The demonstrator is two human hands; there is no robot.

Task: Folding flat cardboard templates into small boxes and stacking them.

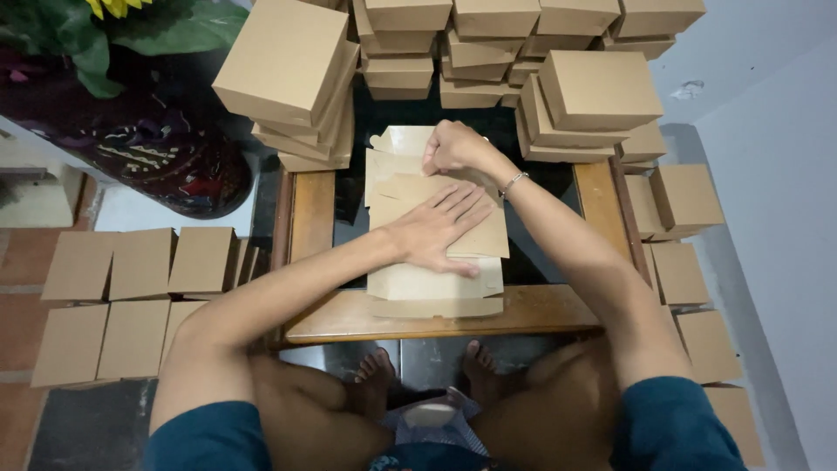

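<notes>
A flat, unfolded brown cardboard box blank [436, 279] lies on a small dark-topped table with a wooden rim [314, 214]. My left hand [440, 228] lies flat on the blank's middle, fingers spread, pressing it down. My right hand [453, 148] pinches a flap at the blank's far edge, fingers closed on the cardboard. A thin bracelet [514, 181] circles my right wrist.
Stacks of folded brown boxes [292, 65] crowd the table's far end, with another pile [597, 92] at the right. More boxes cover the floor at left [131, 296] and along the right wall [689, 262]. A dark patterned vase with leaves [166, 148] stands at upper left.
</notes>
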